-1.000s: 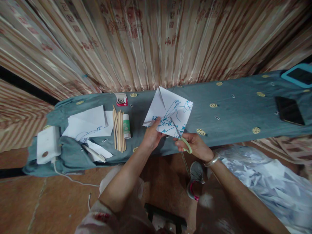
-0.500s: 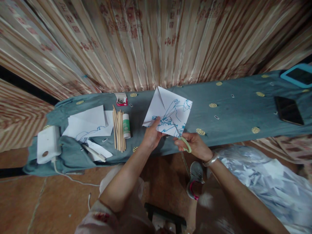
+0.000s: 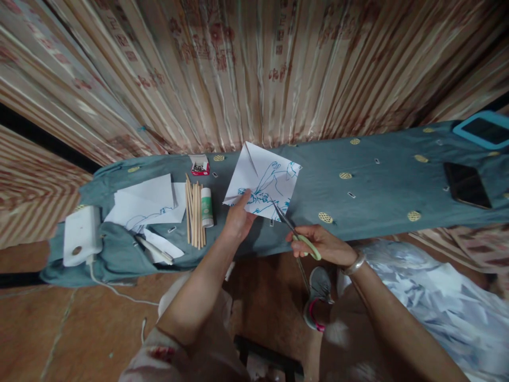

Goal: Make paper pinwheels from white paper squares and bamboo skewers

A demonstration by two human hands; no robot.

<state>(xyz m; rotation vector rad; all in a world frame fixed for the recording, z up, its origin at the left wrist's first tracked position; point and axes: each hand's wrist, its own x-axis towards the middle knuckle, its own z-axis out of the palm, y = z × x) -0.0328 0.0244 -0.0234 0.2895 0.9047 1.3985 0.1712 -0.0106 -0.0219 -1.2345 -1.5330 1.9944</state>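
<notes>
My left hand (image 3: 237, 218) pinches the lower left edge of a white paper sheet with a blue drawing (image 3: 264, 180), held up over the grey-blue cloth-covered table (image 3: 369, 185). My right hand (image 3: 320, 245) grips green-handled scissors (image 3: 296, 233). The blades point up and left, with their tips at the sheet's lower right edge. A metal bangle sits on my right wrist.
Left of the sheet lie a glue stick (image 3: 206, 206), a bundle of wooden sticks (image 3: 194, 214), loose white papers (image 3: 149, 202), a small red box of staples (image 3: 200, 167) and a white device with a cable (image 3: 80, 235). A dark phone (image 3: 466, 184) and a blue-cased tablet (image 3: 483, 129) lie far right. A striped curtain hangs behind.
The scissors have drawn back down and right, so the blades now sit at the sheet's edge instead of over it. My left hand has shifted the sheet slightly left.
</notes>
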